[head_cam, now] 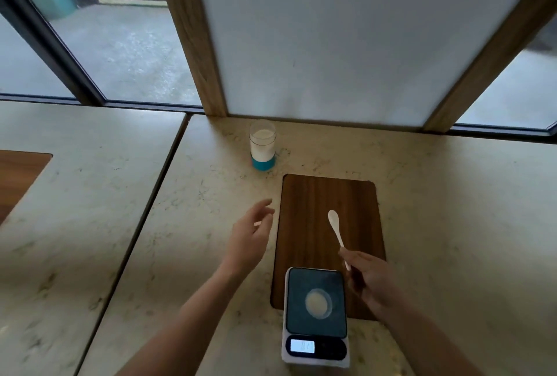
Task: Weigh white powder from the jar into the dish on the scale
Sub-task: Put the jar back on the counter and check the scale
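Note:
A clear jar (262, 144) with a blue base holds white powder and stands open at the back of the counter. A small digital scale (316, 317) sits near the front edge, its display lit. On its dark platform lies a small round dish (318, 303) with pale powder in it. My right hand (372, 280) grips the handle of a white spoon (336, 226), whose bowl points away over the wooden board. My left hand (250, 235) hovers open left of the board, between the scale and the jar, touching nothing.
A dark wooden board (327, 200) lies on the pale marbled counter (452, 209), partly under the scale. A seam (150, 209) splits the counter at the left. A white panel with wooden posts and windows rises behind the jar.

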